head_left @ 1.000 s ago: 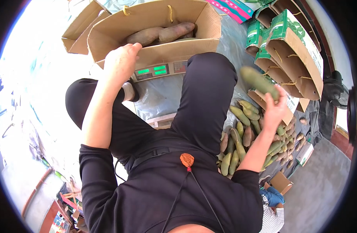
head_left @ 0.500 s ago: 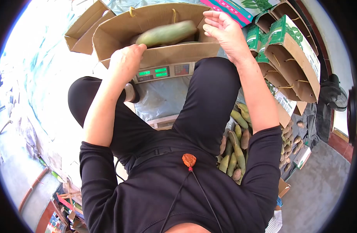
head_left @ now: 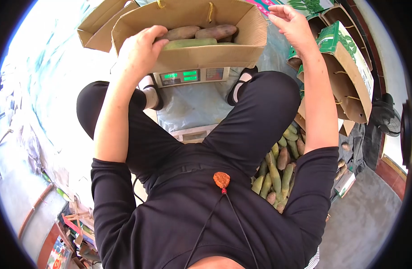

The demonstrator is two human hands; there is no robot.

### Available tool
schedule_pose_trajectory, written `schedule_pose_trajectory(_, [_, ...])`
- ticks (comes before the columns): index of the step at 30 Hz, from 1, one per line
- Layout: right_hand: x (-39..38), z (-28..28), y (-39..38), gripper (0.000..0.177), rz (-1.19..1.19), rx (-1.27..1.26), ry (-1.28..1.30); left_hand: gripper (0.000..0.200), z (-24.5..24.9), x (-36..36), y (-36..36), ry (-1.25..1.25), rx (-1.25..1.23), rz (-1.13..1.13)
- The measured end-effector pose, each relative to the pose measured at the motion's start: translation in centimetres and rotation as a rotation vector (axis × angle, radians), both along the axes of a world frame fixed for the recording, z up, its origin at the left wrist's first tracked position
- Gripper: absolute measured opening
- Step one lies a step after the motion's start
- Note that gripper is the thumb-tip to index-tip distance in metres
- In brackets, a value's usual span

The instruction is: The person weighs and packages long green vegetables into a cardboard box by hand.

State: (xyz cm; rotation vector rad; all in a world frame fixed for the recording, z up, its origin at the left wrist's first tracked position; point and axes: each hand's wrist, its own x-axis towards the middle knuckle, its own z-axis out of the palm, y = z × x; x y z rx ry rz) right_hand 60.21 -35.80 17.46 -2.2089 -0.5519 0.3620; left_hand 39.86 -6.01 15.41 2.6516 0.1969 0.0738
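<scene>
An open cardboard box (head_left: 206,57) with yellow cord handles rests on a scale (head_left: 190,76) with green lit digits. Inside lie a green tuber (head_left: 190,43) and reddish-brown tubers (head_left: 216,32). My left hand (head_left: 141,48) is at the box's left end, thumb and fingers apart, its fingertips beside the green tuber; I see nothing held in it. My right hand (head_left: 292,23) is raised beyond the box's right end, its fingers apart and holding nothing.
Green and brown tubers (head_left: 277,172) are piled on the floor beside my right knee. Several open green-and-white boxes (head_left: 345,67) stand at the right, near a black fan (head_left: 385,114). Another cardboard box (head_left: 100,27) is at the upper left.
The green tuber that was tilted above the box now lies in it. My right hand has moved right and up, away from the box. My right knee has shifted right.
</scene>
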Motion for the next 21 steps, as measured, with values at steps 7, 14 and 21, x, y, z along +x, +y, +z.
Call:
schedule_pose_trajectory(7, [1.7, -0.5, 2.8, 0.030, -0.131, -0.048, -0.090, 0.034, -1.2, 0.6, 1.0, -0.301, -0.069, 0.127])
schedule_pose_trajectory(14, [1.3, -4.1, 1.7, 0.062, -0.075, -0.526, 0.191, 0.054, -2.8, 0.7, 4.3, -0.412, -0.035, 0.371])
schedule_pose_trajectory(21, [1.5, -4.3, 1.6, 0.039, -0.089, -0.525, 0.320, 0.066, -2.4, 0.9, 12.0, -0.066, 0.112, 0.626])
